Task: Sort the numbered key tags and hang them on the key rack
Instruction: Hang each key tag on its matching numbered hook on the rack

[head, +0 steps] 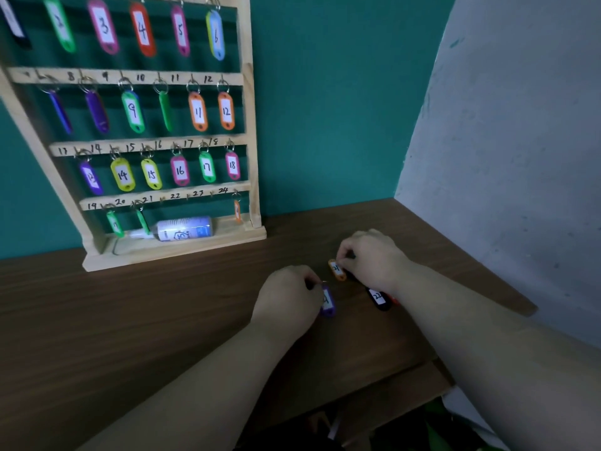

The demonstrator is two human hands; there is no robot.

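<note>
**Both hands on tags at the bench's right end**

My left hand (286, 297) has its fingers curled in around the top end of a purple tag (328, 304), gripping it where the ring sits. The tag's body trails toward me on the bench (130, 320). I cannot read its number for certain.

My right hand (374, 260) is just beyond it, with finger and thumb pinching the far end of an orange tag (337, 271). That tag lies tilted on the wood, close to the purple one but not touching it. Its label is too blurred for me to trust.

A black tag (378, 298) marked 22 lies flat on the bench, partly tucked under my right wrist. A sliver of something red (395, 301) shows at its right edge.

The wooden key rack (251, 131) stands at the back of the bench against the teal wall (325, 109), well apart from my hands and to their left. Its upper rails are hung with coloured tags, and the third rail reads 13 to 18 in order. The bottom rail carries a green tag (114, 224) under 19, another beside it, and a hanging orange one (237, 211) at the 24 end. A white bottle (183, 230) lies on its side on the rack's base. A grey wall (504, 125) closes off the bench on my right.
</note>
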